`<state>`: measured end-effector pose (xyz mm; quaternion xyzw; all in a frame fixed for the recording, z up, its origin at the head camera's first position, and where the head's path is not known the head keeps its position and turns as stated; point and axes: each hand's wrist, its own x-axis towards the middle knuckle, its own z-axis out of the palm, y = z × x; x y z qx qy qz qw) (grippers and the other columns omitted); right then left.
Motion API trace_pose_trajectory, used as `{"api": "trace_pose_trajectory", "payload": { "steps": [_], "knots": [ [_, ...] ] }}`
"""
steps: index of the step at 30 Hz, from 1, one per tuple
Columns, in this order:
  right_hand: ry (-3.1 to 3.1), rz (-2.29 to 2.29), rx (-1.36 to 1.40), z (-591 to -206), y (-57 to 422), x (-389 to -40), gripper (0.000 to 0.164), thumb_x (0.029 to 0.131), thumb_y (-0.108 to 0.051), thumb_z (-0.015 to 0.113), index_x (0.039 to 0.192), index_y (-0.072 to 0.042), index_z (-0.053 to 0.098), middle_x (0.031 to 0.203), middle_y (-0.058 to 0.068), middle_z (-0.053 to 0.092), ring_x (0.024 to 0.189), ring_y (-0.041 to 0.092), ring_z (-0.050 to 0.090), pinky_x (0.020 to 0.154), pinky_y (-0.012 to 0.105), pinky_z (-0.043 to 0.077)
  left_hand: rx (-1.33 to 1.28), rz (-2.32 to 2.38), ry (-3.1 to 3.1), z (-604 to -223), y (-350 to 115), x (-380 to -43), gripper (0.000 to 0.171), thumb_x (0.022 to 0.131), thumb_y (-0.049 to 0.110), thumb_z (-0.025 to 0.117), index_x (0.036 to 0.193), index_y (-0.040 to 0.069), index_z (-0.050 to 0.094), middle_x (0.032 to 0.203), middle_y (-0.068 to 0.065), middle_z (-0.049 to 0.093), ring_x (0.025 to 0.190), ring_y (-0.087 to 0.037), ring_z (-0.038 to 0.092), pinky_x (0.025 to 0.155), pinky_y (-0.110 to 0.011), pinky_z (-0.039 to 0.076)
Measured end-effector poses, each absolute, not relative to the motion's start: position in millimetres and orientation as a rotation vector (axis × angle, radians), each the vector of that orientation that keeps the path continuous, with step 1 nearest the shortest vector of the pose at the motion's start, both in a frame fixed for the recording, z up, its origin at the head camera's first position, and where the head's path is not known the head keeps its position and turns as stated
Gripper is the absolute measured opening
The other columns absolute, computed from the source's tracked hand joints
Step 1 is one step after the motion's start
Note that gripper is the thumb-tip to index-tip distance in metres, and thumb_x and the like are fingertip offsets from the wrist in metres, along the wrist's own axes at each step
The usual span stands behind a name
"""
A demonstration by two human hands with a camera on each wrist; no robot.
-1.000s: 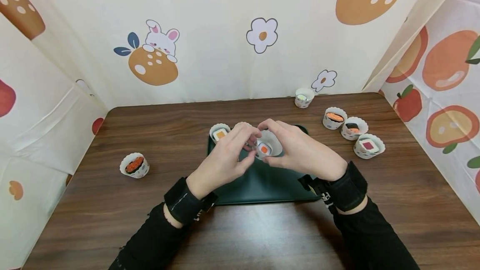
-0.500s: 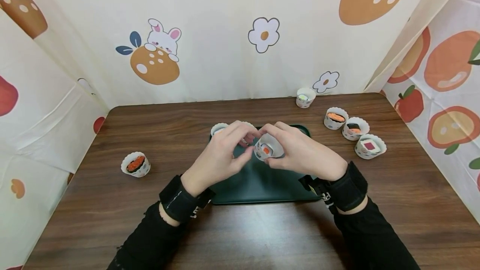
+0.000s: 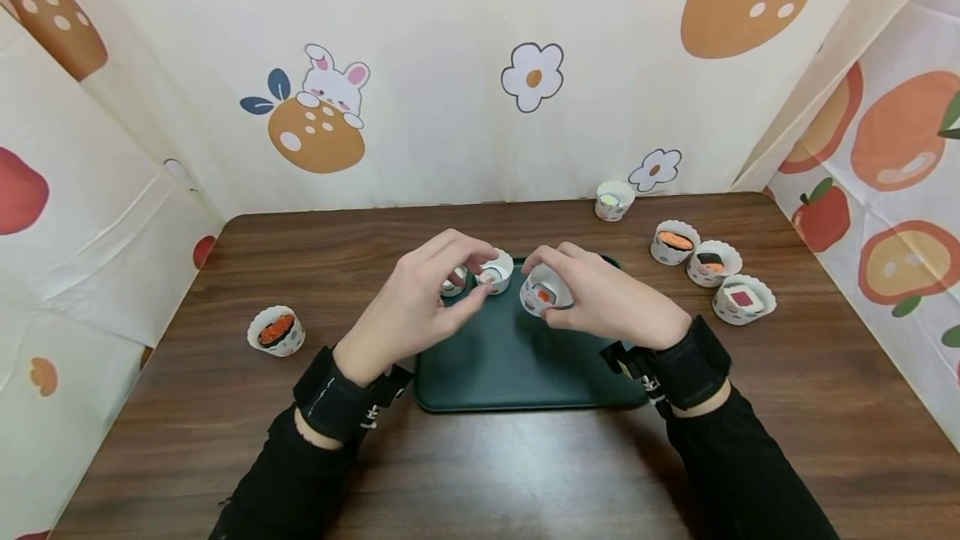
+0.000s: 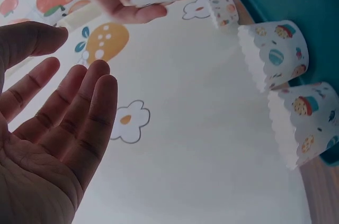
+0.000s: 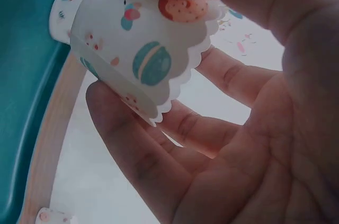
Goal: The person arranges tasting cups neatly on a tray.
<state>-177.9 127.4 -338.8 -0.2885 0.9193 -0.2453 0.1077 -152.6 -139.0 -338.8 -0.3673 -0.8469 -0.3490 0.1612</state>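
Observation:
My right hand (image 3: 607, 298) grips a white paper baking cup (image 3: 542, 290) above the green tray (image 3: 525, 373), thumb on one side and fingers on the other. Inside that cup lies a small toy sushi piece with an orange centre. In the right wrist view the printed cup (image 5: 137, 38) has a scalloped rim. My left hand (image 3: 416, 302) holds nothing and hovers over the tray's left side, thumb and fingers apart. Beside its fingertips two more cups stand at the tray's back left: one cup (image 3: 495, 272) in plain sight, the other (image 3: 452, 288) partly hidden by the fingers.
On the brown table (image 3: 187, 440), a cup with red-topped sushi (image 3: 276, 330) stands at the left. Three cups cluster at the right, including one with a pink-centred piece (image 3: 742, 300). Another cup (image 3: 613, 201) stands at the back edge, near the patterned cloth (image 3: 435, 107).
My left hand has moved left, away from the cup in my right hand, and its fingers have spread. The right hand keeps its grip on the cup, with slight movement to the right.

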Motion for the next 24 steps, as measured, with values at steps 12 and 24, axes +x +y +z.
{"api": "trace_pose_trajectory", "payload": {
  "steps": [12,24],
  "knots": [
    [2.719,-0.658,-0.764,-353,130,-208,0.053,0.090,-0.007,0.080,0.140,-0.011,0.061,0.126,0.020,0.062,0.106,0.032,0.062,0.082,0.042,0.058,-1.028,-1.004,-2.422,-333,-145,-153,0.032,0.096,0.013,0.081,0.126,0.009,0.071,0.118,-0.003,0.070,0.092,-0.012,0.066,0.077,-0.030,0.062],
    [2.713,-0.639,-0.720,-366,132,-228,0.052,0.089,-0.003,0.079,0.138,-0.008,0.062,0.127,0.023,0.061,0.107,0.034,0.060,0.082,0.043,0.055,-1.023,-1.027,-2.415,-332,-146,-154,0.030,0.096,0.012,0.081,0.124,0.010,0.071,0.117,-0.002,0.070,0.090,-0.010,0.067,0.076,-0.026,0.061]
  ]
}}
